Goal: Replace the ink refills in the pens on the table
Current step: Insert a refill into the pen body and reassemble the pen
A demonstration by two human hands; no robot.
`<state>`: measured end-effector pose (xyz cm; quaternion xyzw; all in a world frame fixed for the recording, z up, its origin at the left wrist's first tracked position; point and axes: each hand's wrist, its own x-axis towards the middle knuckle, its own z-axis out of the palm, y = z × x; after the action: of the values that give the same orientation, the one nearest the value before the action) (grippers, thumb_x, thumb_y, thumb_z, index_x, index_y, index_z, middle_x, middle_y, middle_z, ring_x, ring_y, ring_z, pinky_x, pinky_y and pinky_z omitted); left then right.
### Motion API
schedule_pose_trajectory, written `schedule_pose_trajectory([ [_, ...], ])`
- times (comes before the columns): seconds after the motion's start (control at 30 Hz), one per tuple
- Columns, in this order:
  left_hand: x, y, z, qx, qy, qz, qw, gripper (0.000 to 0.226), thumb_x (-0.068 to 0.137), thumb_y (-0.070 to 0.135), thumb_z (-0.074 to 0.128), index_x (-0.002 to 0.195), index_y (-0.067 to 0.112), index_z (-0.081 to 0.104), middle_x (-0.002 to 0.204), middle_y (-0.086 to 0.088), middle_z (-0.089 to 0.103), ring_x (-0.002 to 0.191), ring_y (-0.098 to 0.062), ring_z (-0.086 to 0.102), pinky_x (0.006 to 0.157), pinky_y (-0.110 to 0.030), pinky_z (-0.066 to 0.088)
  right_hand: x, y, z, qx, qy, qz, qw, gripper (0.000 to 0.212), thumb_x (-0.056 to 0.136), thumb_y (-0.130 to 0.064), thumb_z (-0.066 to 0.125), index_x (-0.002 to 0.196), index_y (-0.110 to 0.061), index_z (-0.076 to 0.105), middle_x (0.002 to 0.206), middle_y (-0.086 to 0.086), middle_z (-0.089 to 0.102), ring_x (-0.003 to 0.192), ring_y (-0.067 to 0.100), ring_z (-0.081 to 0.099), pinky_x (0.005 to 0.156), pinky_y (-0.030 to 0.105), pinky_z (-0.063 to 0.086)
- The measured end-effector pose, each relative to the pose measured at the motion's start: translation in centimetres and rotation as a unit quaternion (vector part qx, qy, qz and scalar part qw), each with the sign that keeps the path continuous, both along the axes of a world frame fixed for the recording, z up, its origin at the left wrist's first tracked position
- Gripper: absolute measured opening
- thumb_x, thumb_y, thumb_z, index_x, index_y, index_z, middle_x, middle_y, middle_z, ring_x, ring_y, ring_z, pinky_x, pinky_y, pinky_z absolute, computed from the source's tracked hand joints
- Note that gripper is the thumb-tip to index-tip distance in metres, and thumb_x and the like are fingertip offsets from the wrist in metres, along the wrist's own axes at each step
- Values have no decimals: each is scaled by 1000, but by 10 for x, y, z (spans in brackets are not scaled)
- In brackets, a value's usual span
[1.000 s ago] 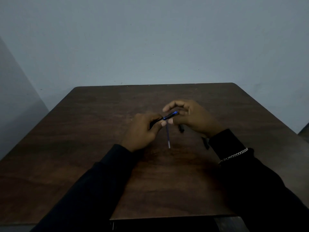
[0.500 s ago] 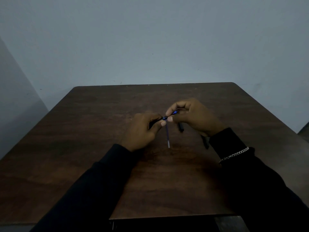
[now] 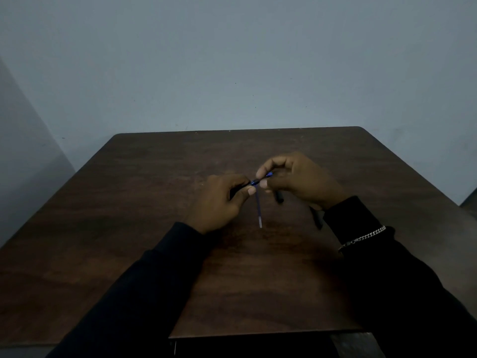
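Observation:
Above the middle of the dark wooden table (image 3: 129, 228), both hands hold a dark pen with a blue section (image 3: 258, 180). My left hand (image 3: 219, 202) is shut on its dark barrel end. My right hand (image 3: 296, 179) pinches the blue end between thumb and fingers. A thin blue ink refill (image 3: 258, 209) lies on the table just below the hands, its pale tip pointing toward me. A short dark pen part (image 3: 279, 197) lies under my right hand. Another dark pen piece (image 3: 318, 217) lies beside my right wrist.
The table's far edge meets a pale blue-grey wall (image 3: 232, 73). My right wrist wears a silver chain bracelet (image 3: 364, 238) over a black sleeve. The table's near edge (image 3: 258, 334) runs just in front of me.
My right hand has shifted slightly to the right along the pen, and its fingers have re-gripped the blue end. The left hand and the refill on the table stay put.

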<state>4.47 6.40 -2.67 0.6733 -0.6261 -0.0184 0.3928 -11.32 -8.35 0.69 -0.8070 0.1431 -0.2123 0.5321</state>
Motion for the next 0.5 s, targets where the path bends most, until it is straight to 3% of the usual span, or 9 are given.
schedule_pose_trajectory([
  [0.1,-3,1,2,4,0,1,1000,22,103,24,63,84,13,69,65,4,59,61,-13,53,54,-18,31,0,-1,0,-17,-2,24,1000,32,80,14,69,93,-14,75,103,13,75,98,31,72,86,39,59],
  [0.17,-4,1,2,2,1,0,1000,22,103,24,63,85,14,69,63,7,58,61,-11,53,54,-17,32,1,0,-1,27,-3,23,999,30,85,10,66,105,-12,72,101,14,71,85,30,70,75,36,60],
  [0.23,-4,2,2,-8,0,-2,1000,23,102,23,64,80,16,66,61,9,54,58,-9,51,53,-17,30,2,4,0,60,5,-10,998,18,94,-7,69,112,-7,70,94,11,70,77,24,68,66,34,59],
  [0.3,-3,2,3,-11,-3,-1,1000,22,102,22,64,80,22,63,62,11,53,57,-9,50,54,-16,30,3,4,-2,45,25,-44,998,32,94,-30,72,102,1,71,81,13,72,65,23,67,59,32,56],
  [0.37,-4,2,2,-6,-5,-1,1000,22,102,23,64,80,21,64,64,9,56,58,-9,51,54,-17,31,3,3,-4,16,40,-54,998,45,92,-39,73,92,6,72,73,16,72,56,21,65,54,31,54],
  [0.5,-2,0,0,-2,-4,0,1000,23,102,24,63,82,14,67,66,1,60,60,-13,54,57,-30,38,2,2,-3,9,16,-30,999,20,93,-15,74,94,5,73,72,13,73,58,17,66,56,28,55],
])
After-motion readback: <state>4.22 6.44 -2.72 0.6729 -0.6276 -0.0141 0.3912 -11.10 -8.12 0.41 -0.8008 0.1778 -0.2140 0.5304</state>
